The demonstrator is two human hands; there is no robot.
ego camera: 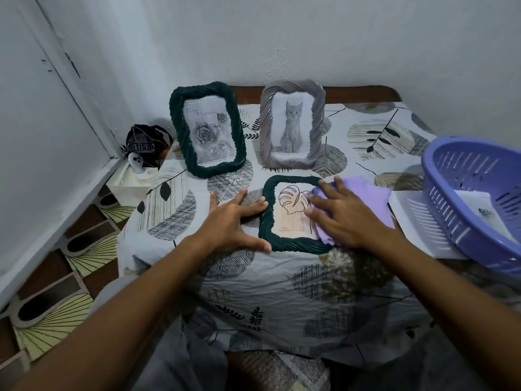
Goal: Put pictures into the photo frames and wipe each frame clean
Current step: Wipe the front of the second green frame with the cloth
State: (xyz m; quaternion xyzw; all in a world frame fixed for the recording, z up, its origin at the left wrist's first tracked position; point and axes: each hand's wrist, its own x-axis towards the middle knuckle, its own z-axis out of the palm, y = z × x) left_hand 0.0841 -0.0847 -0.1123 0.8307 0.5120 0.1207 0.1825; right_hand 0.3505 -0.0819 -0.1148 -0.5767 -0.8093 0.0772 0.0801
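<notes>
Purple cloth (363, 193) under right hand (342, 218), on frame (293, 214).

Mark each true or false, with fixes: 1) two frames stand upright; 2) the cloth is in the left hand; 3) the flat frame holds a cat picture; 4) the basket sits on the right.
1. True: the dark green frame and grey frame stand upright.
2. False: the right hand presses the purple cloth; the left hand steadies the frame.
3. False: the flat frame shows a leaf drawing; the cat is in the grey one.
4. True: the purple basket sits right.
</notes>
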